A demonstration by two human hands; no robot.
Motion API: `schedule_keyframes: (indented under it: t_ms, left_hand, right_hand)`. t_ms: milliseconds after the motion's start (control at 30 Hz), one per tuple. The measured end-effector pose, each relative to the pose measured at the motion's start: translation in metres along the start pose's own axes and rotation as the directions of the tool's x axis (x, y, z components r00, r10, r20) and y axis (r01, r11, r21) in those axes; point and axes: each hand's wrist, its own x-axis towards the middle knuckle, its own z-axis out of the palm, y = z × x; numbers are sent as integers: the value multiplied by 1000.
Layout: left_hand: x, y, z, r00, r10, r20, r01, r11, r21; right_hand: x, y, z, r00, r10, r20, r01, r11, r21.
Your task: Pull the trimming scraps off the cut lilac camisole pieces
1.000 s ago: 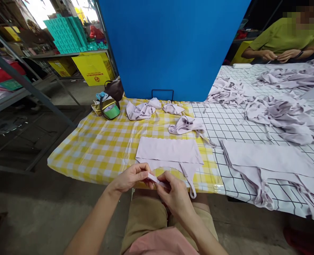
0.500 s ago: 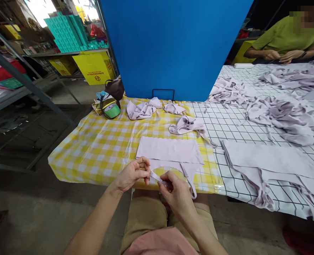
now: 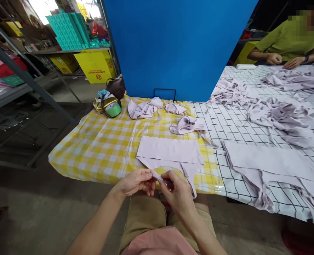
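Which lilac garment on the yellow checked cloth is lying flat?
The front garment, nearest the left hand and right hand; the pieces behind are crumpled.

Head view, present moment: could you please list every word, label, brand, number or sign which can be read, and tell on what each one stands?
No text reads clearly.
Front yellow box: a row of red characters and a red emblem, too small and blurred to read.
Yellow box behind it: faint markings, unreadable.
Flat lavender garment and held strap: no lettering can be made out.
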Motion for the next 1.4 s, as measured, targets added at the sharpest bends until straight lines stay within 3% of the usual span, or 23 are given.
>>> schedule_keyframes:
  t_ms: [300,633,933,1167,1300,1400]
  left_hand:
    - [2,-1,-2,998,34,-55,-36,999,-38]
    - [6,-15,-5,986,33,164,6,972,-234]
    - [5,-10,-7,992,37,119,-10,976,-217]
    - [3,-5,-9,999,53,-5,-53,996,-76]
    - [-1,6,-6,972,171,-159,-148,978,147]
    - [-5,16,-3,941,272,-202,-196,923,332]
  right_hand:
    - [0,0,-1,1000,-12,1,12,1000,5]
    - [1,-1,-2,999,-49,-3,49,998,28]
    - [1,1,-2,998,-57,6,57,998,7]
    - [0,2,-3,998,-56,7,56,998,-16]
    - [0,4,-4,997,-61,44,65,994,-88]
    - [2,5,-6,994,-81,74,94,978,-187]
